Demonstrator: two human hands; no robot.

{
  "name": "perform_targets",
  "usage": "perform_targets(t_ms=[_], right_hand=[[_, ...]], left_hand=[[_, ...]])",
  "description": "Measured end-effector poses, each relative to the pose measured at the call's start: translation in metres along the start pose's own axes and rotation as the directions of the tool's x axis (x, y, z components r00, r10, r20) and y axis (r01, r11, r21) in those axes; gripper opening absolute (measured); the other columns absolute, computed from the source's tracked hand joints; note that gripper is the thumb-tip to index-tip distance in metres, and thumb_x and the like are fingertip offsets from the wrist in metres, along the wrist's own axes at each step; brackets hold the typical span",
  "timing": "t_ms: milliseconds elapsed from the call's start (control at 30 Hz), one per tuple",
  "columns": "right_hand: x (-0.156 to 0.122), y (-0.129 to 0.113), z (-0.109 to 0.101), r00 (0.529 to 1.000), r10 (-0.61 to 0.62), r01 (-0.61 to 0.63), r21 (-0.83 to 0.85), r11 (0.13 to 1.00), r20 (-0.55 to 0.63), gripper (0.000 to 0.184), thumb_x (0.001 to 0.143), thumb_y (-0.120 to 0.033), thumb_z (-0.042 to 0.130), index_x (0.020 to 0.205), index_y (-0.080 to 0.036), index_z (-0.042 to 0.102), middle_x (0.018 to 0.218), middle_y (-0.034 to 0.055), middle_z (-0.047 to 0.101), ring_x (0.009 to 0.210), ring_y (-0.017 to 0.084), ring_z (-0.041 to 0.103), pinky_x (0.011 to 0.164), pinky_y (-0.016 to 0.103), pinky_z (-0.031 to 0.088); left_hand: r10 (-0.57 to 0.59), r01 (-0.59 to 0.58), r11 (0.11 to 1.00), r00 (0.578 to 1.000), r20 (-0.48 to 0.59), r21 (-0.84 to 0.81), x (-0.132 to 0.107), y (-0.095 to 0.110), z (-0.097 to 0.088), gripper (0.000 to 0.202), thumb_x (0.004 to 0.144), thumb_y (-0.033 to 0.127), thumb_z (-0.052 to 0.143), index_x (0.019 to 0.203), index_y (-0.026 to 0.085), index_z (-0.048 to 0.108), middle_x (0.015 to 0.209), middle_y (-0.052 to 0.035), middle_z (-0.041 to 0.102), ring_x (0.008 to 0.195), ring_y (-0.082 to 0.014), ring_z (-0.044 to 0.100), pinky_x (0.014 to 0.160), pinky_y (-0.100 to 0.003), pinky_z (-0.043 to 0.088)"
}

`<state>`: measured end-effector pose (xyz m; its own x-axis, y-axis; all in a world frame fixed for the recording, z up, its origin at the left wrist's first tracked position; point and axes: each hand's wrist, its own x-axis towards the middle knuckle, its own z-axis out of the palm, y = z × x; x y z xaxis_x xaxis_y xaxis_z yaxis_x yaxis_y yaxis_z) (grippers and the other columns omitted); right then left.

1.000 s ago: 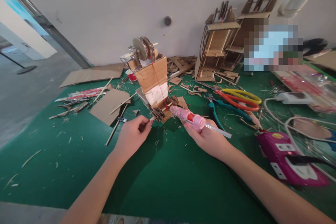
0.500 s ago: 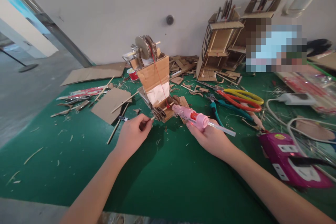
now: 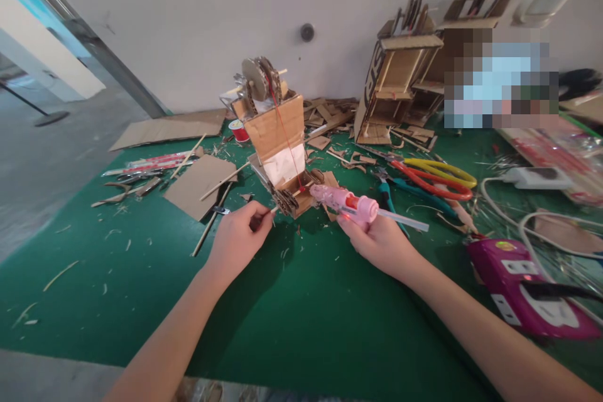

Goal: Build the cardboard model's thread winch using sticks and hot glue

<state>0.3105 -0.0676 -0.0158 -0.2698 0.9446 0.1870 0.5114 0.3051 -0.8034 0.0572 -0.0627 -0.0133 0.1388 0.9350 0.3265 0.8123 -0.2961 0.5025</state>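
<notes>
A cardboard model (image 3: pixel 277 135) with layered discs at its top and foot stands on the green table. Red string (image 3: pixel 285 129) runs from the upper disc (image 3: pixel 257 78) down to the low box part. My left hand (image 3: pixel 242 226) pinches the end of a thin wooden stick (image 3: pixel 273 210) that sticks out by the lower left discs. In my right hand (image 3: pixel 377 242) is a pink glue gun (image 3: pixel 343 199), its nozzle pointing left at the lower part of the model, close to the red string's end. A clear glue stick (image 3: pixel 402 220) juts from the gun's back.
Right of the glue gun lie teal-handled pliers (image 3: pixel 386 198) and orange-and-yellow-handled scissors (image 3: pixel 433 179). A magenta power strip (image 3: pixel 522 289) with cables sits at right. Cardboard structures (image 3: pixel 400 69) and scraps stand behind. A red spool (image 3: pixel 239 131), flat cardboard (image 3: pixel 200 185) and sticks lie left.
The glue gun in my right hand has shifted slightly to the right. My left hand keeps its pinch on the stick, and the model stays in place.
</notes>
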Motion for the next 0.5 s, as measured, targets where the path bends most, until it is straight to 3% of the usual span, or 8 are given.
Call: perform_targets(t_ms=[167,500], right_hand=[[0.0004,0.0035,0.0009,1.000,0.020,-0.020,0.028,0.999,0.007,0.031,0.091,-0.041,0.045,0.066,-0.022,0.047,0.047,-0.0049,0.038,0.045,0.012,0.039,0.044,0.025,0.031],[-0.0009,0.0085,0.0003,0.999,0.051,-0.052,0.147,0.988,0.011,0.034,0.091,-0.050,0.046,0.073,-0.023,0.055,0.046,-0.0026,0.044,0.048,0.016,0.051,0.045,0.027,0.040]], left_hand=[[-0.019,0.020,1.000,1.000,0.005,-0.014,-0.0001,0.0006,-0.0005,0.016,0.085,0.031,0.054,0.075,0.020,0.058,0.061,0.0026,0.061,0.051,-0.0107,0.055,0.052,-0.023,0.040],[-0.040,0.040,0.999,0.999,-0.001,-0.023,0.0000,-0.0002,-0.0008,0.012,0.084,0.028,0.055,0.077,0.019,0.060,0.065,0.0016,0.065,0.055,-0.0120,0.059,0.056,-0.024,0.043]])
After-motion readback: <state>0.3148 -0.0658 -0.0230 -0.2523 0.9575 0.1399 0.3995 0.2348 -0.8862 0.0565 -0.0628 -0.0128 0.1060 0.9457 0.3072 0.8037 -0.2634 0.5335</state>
